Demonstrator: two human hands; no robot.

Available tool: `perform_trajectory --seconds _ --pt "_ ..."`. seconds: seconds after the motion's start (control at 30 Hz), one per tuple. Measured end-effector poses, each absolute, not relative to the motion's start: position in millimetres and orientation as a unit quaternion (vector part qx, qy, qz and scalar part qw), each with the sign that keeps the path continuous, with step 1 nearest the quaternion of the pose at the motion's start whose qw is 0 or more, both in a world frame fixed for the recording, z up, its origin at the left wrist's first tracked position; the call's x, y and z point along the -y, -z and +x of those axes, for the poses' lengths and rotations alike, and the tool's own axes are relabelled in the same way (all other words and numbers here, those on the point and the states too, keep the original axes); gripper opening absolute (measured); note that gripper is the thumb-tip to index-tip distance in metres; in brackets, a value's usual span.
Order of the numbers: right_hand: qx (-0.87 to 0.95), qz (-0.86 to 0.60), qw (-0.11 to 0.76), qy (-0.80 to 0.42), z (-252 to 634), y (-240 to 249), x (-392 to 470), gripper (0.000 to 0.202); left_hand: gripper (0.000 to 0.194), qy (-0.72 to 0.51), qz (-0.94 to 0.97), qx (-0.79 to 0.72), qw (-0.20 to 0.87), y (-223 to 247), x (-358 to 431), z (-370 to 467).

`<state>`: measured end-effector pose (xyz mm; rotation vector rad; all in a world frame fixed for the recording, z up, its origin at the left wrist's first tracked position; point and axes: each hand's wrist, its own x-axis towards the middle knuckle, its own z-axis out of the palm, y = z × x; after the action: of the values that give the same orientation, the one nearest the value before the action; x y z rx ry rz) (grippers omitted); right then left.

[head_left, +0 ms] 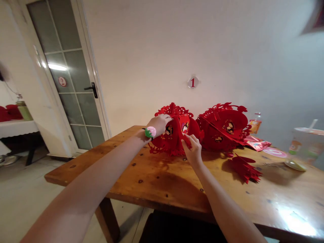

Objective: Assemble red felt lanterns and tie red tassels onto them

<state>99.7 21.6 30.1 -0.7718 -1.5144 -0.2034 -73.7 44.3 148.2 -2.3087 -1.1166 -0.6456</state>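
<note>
A round red lantern [174,145] with lacy cut-out edges and printed figures stands on the wooden table. My left hand [160,123], wearing a strawberry wristband, reaches over its upper left side; the fingertips are partly hidden against the red material. On the lantern's front right, my right hand [192,147] has its fingers closed on the edge of a red panel. Just to the right sits a second red lantern [220,130], tilted, touched by neither hand.
Red tasselled pieces [245,168] lie on the table [152,189] at the right. Behind them are a red packet [258,143], a small bottle [256,123] and a pink round disc [274,152]. A clear cup [306,145] with a straw stands far right.
</note>
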Motion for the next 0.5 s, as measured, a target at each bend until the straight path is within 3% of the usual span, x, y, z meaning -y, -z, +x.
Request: perform_trajectory --seconds 0.37,0.5 --pt "0.667 -0.334 0.666 -0.006 101.9 -36.8 -27.4 0.024 0.052 0.250 -0.856 0.392 0.228 -114.6 -40.5 -61.2" --pt "0.655 -0.329 0.676 -0.073 102.4 -39.5 -32.3 0.033 0.063 0.292 -0.850 0.386 0.208 -102.9 -31.8 -38.6"
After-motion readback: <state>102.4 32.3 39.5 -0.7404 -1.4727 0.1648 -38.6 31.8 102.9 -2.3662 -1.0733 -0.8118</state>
